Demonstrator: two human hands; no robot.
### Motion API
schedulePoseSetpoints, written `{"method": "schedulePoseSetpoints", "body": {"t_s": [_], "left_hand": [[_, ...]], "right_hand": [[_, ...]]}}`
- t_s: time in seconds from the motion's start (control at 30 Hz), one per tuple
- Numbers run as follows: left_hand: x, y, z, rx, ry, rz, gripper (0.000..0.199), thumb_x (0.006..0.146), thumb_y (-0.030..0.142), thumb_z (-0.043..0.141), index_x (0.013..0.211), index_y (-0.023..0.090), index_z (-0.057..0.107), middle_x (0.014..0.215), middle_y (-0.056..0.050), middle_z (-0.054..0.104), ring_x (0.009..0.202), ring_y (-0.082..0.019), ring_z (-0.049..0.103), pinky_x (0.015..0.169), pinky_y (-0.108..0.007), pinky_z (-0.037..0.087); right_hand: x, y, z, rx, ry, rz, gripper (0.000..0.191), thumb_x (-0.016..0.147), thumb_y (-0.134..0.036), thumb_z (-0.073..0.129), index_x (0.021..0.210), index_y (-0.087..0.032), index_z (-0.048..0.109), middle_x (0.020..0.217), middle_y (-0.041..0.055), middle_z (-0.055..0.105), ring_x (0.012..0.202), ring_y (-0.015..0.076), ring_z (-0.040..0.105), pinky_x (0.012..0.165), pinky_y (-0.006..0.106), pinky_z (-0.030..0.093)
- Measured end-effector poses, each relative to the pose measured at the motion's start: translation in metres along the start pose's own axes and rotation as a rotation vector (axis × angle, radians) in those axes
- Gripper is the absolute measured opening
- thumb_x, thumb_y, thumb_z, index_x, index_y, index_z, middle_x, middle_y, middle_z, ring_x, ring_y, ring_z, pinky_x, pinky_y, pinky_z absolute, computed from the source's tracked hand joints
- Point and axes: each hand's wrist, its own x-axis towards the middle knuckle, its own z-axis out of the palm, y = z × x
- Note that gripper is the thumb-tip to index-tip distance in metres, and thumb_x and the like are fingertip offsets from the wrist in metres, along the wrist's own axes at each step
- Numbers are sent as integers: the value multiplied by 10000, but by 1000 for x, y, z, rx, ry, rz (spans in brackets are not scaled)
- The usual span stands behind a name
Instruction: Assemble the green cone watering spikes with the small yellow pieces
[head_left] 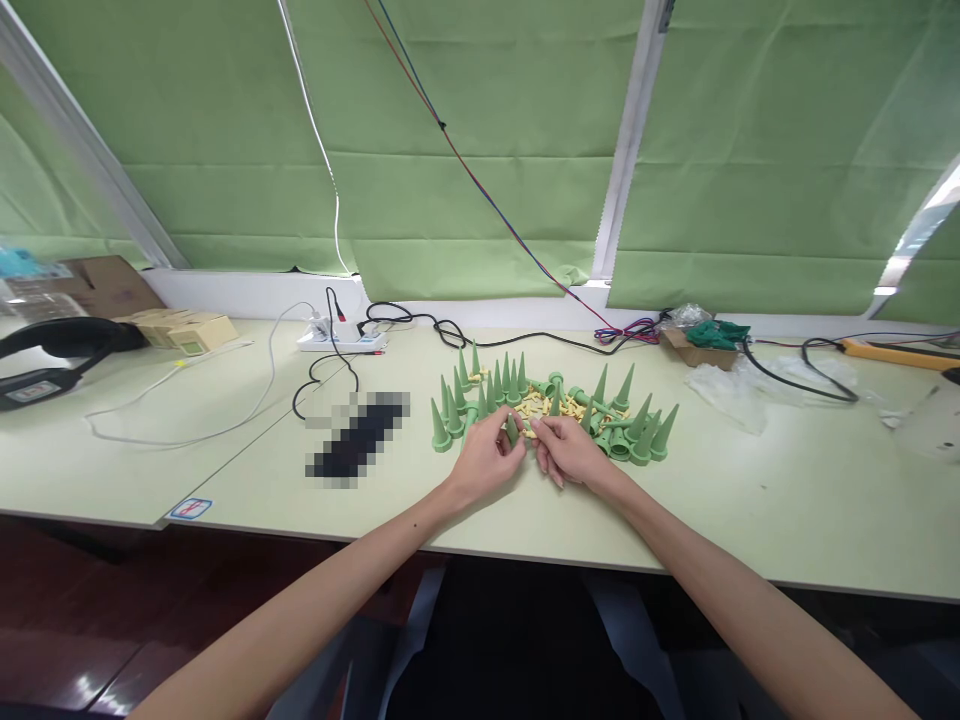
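Observation:
My left hand (489, 452) is closed on a green cone (512, 430), its fingers wrapped round the piece. Just to the right, my right hand (568, 450) pinches a small yellow piece (528, 433) close to that cone. Behind both hands lies a pile of small yellow pieces (574, 407). Green cones stand upright on the left (440, 428) and right (664, 433) of the pile, and several others (619, 444) lie on their sides.
The pale table (720, 510) has a power strip (341, 340) and cables at the back. Headphones (64, 350) and small boxes (196, 333) sit at the left. A cardboard box (697, 352), plastic bags (731, 392) and an orange tool (900, 353) are at the right.

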Motion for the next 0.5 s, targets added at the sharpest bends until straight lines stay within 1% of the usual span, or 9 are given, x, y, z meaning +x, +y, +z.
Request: {"method": "schedulePoseSetpoints", "body": {"t_s": [0.1, 0.17, 0.23, 0.3, 0.37, 0.5], "left_hand": [[0, 1, 0, -1, -5, 12, 89, 826, 229, 538, 907, 195, 547, 588, 55, 511, 482, -86, 463, 490, -209, 356], [0, 1, 0, 0, 1, 15, 83, 826, 228, 540, 901, 192, 547, 598, 53, 520, 484, -83, 466, 496, -210, 360], [0, 1, 0, -4, 21, 7, 71, 828, 231, 540, 888, 192, 536, 625, 49, 535, 487, -79, 472, 502, -210, 364], [1, 0, 0, -12, 46, -5, 66, 834, 237, 536, 881, 193, 524, 669, 41, 556, 496, -76, 481, 507, -210, 373], [1, 0, 0, -17, 52, -14, 69, 837, 240, 532, 888, 195, 520, 689, 38, 565, 503, -77, 490, 508, -212, 377], [1, 2, -1, 6, 18, -12, 75, 825, 226, 537, 894, 197, 535, 580, 62, 496, 480, -88, 474, 485, -210, 354]], "right_hand": [[0, 0, 1, -15, 24, 42, 544, 892, -668, 420, 662, -179, 482, 427, -12, 561, 234, 85, 443, 224, 164, 251], [-2, -2, 2, -17, 52, 54, 546, 895, -672, 409, 676, -178, 488, 432, -5, 565, 239, 92, 454, 211, 164, 221], [-3, -5, 2, -6, 64, 31, 504, 893, -661, 429, 768, -179, 506, 460, -14, 584, 249, 96, 467, 206, 161, 207], [-5, -6, 2, 19, 43, -2, 445, 888, -636, 472, 879, -192, 498, 498, -34, 607, 257, 96, 477, 209, 156, 217], [-5, -5, 1, 37, 8, -15, 410, 880, -611, 507, 918, -204, 478, 519, -48, 616, 262, 96, 483, 212, 153, 227], [-3, -3, 0, 20, -15, -2, 434, 885, -620, 484, 790, -197, 467, 493, -44, 586, 258, 89, 476, 210, 154, 224]]}}
